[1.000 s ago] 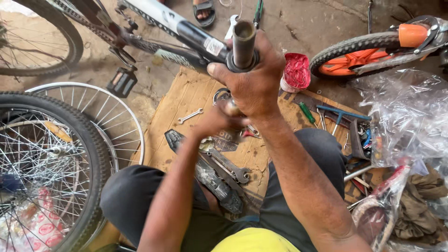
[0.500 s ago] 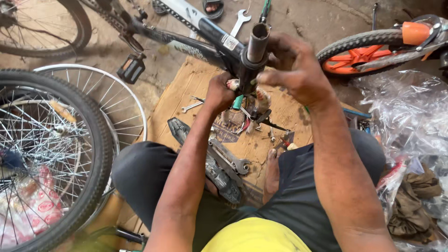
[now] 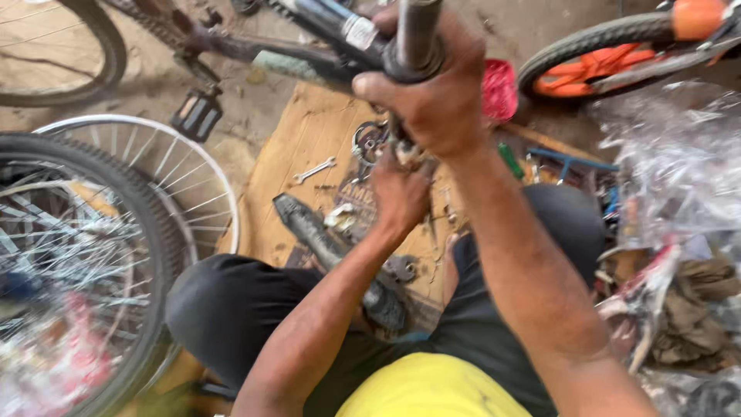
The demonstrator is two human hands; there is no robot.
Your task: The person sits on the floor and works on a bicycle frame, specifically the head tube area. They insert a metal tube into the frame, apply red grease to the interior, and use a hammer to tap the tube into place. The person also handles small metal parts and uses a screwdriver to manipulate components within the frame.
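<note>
Right hand (image 3: 436, 93) closed around the dark metal head tube of the bicycle frame (image 3: 414, 42), fingers wrapped tight at its lower end. Left hand (image 3: 401, 193) raised just below the right hand, fingers curled narrow at the underside of the tube; impossible to tell what small part was pinched there, as picture blurred. Dark frame tube with white sticker (image 3: 340, 31) running away to the left of the right hand.

Below both hands, a brown cardboard sheet (image 3: 305, 154) on the ground, with a small silver spanner (image 3: 312, 170) lying left of the left hand, and a long dark greasy metal part (image 3: 324, 239) near the left forearm. Red plastic object (image 3: 500, 89) just right of the right hand. Small wheel with black tyre and orange rim (image 3: 602, 54) further right. Spoked silver bicycle wheels (image 3: 100, 232) well apart on the left. Crumpled clear plastic bags (image 3: 671, 170) on the right of the right forearm.
</note>
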